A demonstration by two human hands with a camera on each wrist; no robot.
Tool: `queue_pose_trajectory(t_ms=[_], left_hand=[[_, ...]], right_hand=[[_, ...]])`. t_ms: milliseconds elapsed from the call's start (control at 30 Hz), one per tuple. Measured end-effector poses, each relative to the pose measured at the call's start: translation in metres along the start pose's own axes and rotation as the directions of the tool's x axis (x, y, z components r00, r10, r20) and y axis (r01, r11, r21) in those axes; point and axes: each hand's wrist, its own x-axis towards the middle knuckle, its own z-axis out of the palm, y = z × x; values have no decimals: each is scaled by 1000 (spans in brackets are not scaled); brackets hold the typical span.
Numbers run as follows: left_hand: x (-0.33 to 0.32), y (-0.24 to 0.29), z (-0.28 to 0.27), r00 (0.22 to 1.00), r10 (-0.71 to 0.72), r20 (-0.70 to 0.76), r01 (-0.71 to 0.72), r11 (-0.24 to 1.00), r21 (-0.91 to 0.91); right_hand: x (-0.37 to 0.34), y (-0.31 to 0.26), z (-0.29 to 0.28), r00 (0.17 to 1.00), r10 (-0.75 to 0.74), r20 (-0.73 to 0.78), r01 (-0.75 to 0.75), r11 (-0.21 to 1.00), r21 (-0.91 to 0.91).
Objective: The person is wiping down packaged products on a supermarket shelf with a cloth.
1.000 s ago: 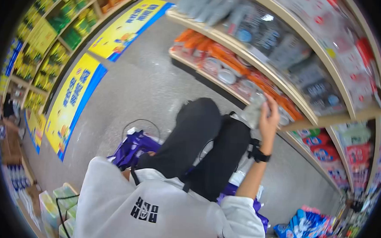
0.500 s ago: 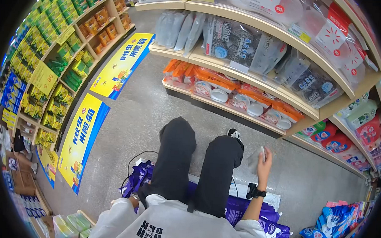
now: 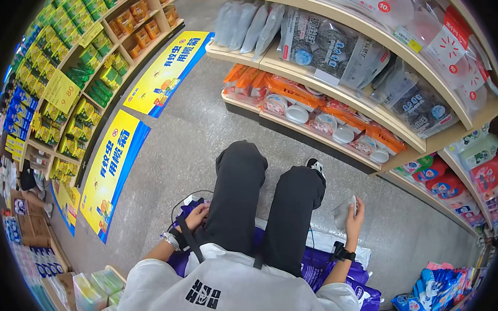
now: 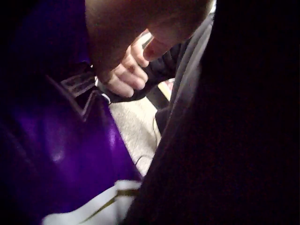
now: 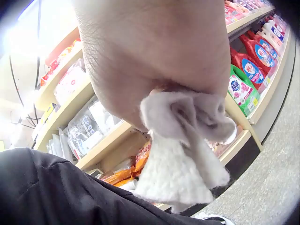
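My right hand is out beside the right knee and grips a crumpled off-white cloth. The cloth hangs down below the palm in the right wrist view, its folds bunched at the fingers. At the outer side of the left thigh is my left hand, its fingers loosely bent with nothing visible held. Shiny purple packaging lies close to that hand. Dark trousers cover the bent legs between both hands.
Purple bags lie under the seated person. Ahead stands a shelf unit with packs of steel scrubbers and orange-topped bags. Detergent bottles line the right shelves. Yellow floor signs front the left shelves. A thin black cable loops near the left knee.
My right hand has lowered with the cloth, away from the front shelf to beside the right knee. The knees have spread apart. My left hand has come into view beside the left thigh.
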Motion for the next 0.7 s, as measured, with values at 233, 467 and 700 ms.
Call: queue_pose_trajectory(t_ms=[233, 467, 700], left_hand=[[-35, 108, 14, 982, 111, 154, -105, 993, -45], [-38, 279, 6, 833, 460, 308, -552, 661, 508], [-2, 400, 84, 628, 535, 566, -776, 373, 509]], right_hand=[[-21, -18, -12, 1000, -4, -3, 4, 999, -38], [-22, -5, -46, 973, -173, -156, 144, 974, -177], [36, -53, -121, 925, -293, -243, 202, 919, -339]])
